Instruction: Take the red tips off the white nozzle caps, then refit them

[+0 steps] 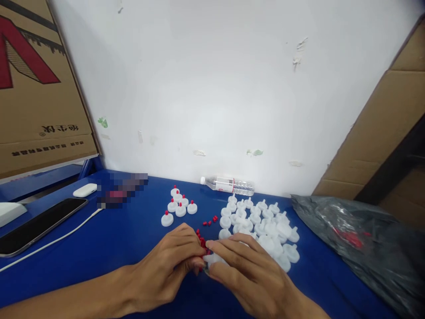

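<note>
My right hand [252,270] pinches a white plastic nozzle cap [215,258], its spout pointing left. My left hand [175,254] is closed at the tip of that spout; what lies between its fingertips is hidden. Small red tip caps [202,241] are heaped just behind and under the fingertips, partly covered by the hands. Several loose red tips [210,221] lie farther back. To the right spreads a pile of white nozzle caps [265,226] without red tips. At the back left, several white caps [180,210] stand upright with red tips on their spouts.
A clear water bottle [229,184] lies on its side against the wall. On the left are a phone [40,226], a white cable [66,237] and a white case [85,190]. A grey plastic bag [358,248] with red pieces inside occupies the right of the blue table [109,248].
</note>
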`<move>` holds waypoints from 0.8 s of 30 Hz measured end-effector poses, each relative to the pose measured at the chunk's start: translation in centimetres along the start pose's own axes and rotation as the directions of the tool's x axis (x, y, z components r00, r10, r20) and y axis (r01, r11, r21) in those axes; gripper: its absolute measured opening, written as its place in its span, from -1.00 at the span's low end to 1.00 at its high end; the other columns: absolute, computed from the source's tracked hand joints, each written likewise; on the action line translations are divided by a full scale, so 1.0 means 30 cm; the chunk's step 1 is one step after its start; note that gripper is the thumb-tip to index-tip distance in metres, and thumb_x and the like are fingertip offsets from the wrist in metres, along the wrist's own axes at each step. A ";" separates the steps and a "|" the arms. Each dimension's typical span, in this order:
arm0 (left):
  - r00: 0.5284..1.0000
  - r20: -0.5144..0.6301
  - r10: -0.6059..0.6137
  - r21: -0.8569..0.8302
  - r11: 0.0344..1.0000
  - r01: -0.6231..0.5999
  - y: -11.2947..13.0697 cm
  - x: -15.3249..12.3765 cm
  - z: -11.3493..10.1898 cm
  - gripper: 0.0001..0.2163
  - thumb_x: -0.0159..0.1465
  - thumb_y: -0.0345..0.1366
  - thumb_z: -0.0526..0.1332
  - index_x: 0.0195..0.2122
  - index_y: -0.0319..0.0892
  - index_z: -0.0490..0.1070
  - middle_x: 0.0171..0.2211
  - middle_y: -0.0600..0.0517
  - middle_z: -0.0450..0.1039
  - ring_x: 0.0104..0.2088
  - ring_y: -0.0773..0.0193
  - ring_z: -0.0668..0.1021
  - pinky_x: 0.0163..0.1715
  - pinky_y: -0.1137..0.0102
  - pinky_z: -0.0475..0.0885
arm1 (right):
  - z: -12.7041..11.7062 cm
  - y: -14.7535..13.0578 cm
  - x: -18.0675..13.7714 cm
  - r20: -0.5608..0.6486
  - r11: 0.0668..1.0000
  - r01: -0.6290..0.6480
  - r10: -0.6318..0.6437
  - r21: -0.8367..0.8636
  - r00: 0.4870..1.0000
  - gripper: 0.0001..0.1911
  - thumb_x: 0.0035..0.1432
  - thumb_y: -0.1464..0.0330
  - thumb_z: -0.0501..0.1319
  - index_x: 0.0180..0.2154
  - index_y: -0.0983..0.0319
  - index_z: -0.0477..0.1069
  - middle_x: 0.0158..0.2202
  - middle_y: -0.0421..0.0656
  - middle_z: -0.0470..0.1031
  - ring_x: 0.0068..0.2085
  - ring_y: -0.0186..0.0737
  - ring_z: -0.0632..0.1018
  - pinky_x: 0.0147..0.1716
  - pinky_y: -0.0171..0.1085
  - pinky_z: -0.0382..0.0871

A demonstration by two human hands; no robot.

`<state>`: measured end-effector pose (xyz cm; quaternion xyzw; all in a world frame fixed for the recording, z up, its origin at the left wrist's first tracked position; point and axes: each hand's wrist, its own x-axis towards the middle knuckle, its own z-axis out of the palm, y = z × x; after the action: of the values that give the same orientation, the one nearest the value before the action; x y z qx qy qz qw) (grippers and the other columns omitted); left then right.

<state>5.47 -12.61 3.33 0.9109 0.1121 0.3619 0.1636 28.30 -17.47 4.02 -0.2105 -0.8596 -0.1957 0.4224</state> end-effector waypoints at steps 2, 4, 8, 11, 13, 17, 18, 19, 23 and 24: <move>1.000 -0.021 0.002 0.006 1.000 -0.002 0.002 0.000 0.005 -0.77 0.51 -0.39 0.00 -0.29 -0.17 0.35 -0.39 -0.03 0.45 -0.33 0.21 0.43 -0.27 0.29 0.36 | -0.001 -0.001 0.000 0.004 0.998 0.032 -0.032 -0.047 0.999 -0.79 0.35 0.58 0.15 -0.11 0.29 0.53 -0.08 -0.02 0.67 -0.05 -0.25 0.65 0.05 -0.23 0.52; 1.000 -0.022 -0.013 0.008 1.000 0.013 0.006 0.000 0.009 -0.75 0.51 -0.39 -0.01 -0.33 -0.15 0.33 -0.42 -0.01 0.44 -0.35 0.22 0.43 -0.28 0.30 0.36 | -0.005 -0.004 0.002 0.036 0.995 0.056 -0.053 -0.087 0.998 -0.74 0.33 0.61 0.12 -0.11 0.27 0.54 -0.08 0.00 0.67 -0.06 -0.24 0.65 0.03 -0.22 0.53; 0.998 -0.015 -0.067 -0.012 0.998 0.067 0.011 0.000 0.012 -0.75 0.48 -0.44 0.00 -0.37 -0.15 0.30 -0.46 0.06 0.41 -0.38 0.26 0.40 -0.27 0.33 0.34 | -0.009 -0.007 0.009 0.069 0.987 0.090 -0.081 -0.133 0.994 -0.76 0.35 0.57 0.11 -0.16 0.25 0.54 -0.11 0.02 0.68 -0.09 -0.21 0.66 -0.03 -0.21 0.55; 0.996 -0.005 -0.090 0.016 0.996 0.090 0.005 0.008 0.005 -0.82 0.45 -0.47 0.08 -0.30 -0.16 0.37 -0.40 0.06 0.46 -0.34 0.26 0.41 -0.24 0.33 0.34 | -0.003 0.004 0.014 0.053 0.987 0.077 -0.070 -0.144 0.996 -0.74 0.37 0.57 0.09 -0.12 0.24 0.52 -0.10 -0.04 0.68 -0.09 -0.24 0.65 -0.03 -0.21 0.53; 0.997 -0.028 -0.074 0.063 0.995 0.075 -0.008 0.015 -0.004 -0.86 0.44 -0.48 0.12 -0.22 -0.16 0.42 -0.35 0.04 0.50 -0.30 0.24 0.43 -0.19 0.30 0.34 | -0.002 0.020 0.014 0.064 0.988 0.041 -0.032 -0.148 0.997 -0.78 0.40 0.53 0.11 -0.05 0.24 0.50 -0.02 -0.06 0.66 -0.03 -0.24 0.63 0.04 -0.18 0.49; 0.994 -0.089 -0.056 0.201 0.977 0.073 -0.059 0.024 -0.035 -0.89 0.44 -0.44 0.18 -0.08 -0.15 0.45 -0.27 0.04 0.55 -0.25 0.23 0.48 -0.12 0.27 0.31 | -0.032 0.074 0.001 0.099 0.982 -0.086 0.104 -0.171 0.990 -0.74 0.43 0.42 0.15 0.10 0.30 0.39 0.13 0.02 0.56 0.10 -0.15 0.57 0.14 -0.06 0.38; 0.992 -0.101 -0.078 0.243 0.965 0.100 -0.075 0.024 -0.044 -0.90 0.44 -0.42 0.19 -0.07 -0.14 0.46 -0.24 0.04 0.56 -0.22 0.22 0.49 -0.10 0.26 0.30 | -0.044 0.089 -0.004 0.098 0.975 -0.124 0.144 -0.184 0.985 -0.72 0.43 0.43 0.14 0.13 0.30 0.37 0.15 0.04 0.54 0.10 -0.14 0.56 0.15 -0.04 0.35; 0.990 -0.100 -0.097 0.276 0.954 0.121 -0.092 0.024 -0.052 -0.91 0.44 -0.40 0.20 -0.08 -0.14 0.47 -0.23 0.03 0.56 -0.20 0.21 0.49 -0.08 0.25 0.29 | -0.057 0.105 -0.009 0.096 0.966 -0.162 0.184 -0.201 0.978 -0.70 0.42 0.45 0.13 0.14 0.29 0.35 0.15 0.04 0.53 0.09 -0.13 0.55 0.15 -0.03 0.33; 0.974 -0.073 -0.215 0.359 0.905 0.227 -0.146 0.021 -0.082 -0.87 0.47 -0.33 0.16 -0.10 -0.14 0.51 -0.21 0.02 0.56 -0.19 0.18 0.48 -0.09 0.24 0.28 | -0.089 0.147 -0.026 0.103 0.939 -0.243 0.274 -0.242 0.956 -0.71 0.41 0.49 0.11 0.12 0.25 0.35 0.12 0.01 0.53 0.12 -0.09 0.51 0.16 -0.01 0.24; 0.969 -0.069 -0.239 0.375 0.894 0.247 -0.154 0.020 -0.086 -0.85 0.48 -0.31 0.15 -0.10 -0.14 0.51 -0.20 0.02 0.56 -0.19 0.17 0.48 -0.10 0.24 0.28 | -0.091 0.150 -0.028 0.111 0.938 -0.246 0.279 -0.243 0.954 -0.71 0.41 0.49 0.10 0.12 0.24 0.36 0.11 0.00 0.53 0.12 -0.09 0.50 0.17 -0.01 0.22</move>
<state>3.70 -7.60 3.73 0.9001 0.2947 0.3198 0.0265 32.88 -15.27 5.60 -0.3839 -0.8240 -0.2183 0.3551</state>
